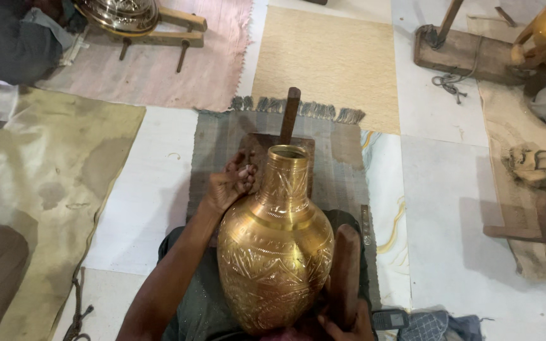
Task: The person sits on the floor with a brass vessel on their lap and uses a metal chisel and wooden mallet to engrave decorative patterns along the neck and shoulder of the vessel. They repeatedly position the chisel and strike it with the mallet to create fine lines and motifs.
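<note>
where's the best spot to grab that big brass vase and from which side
Probably the narrow neck of the brass vase, from the left, where the left hand already rests beside it. The neck is slim enough for fingers to wrap, while the engraved belly is too wide. The right hand sits low at the base, by a wooden mallet.

Only one screen near you: a small dark handheld device with a greyish rectangular screen (390,319), on the floor beside a blue-grey checked folded cloth (434,325).
</note>
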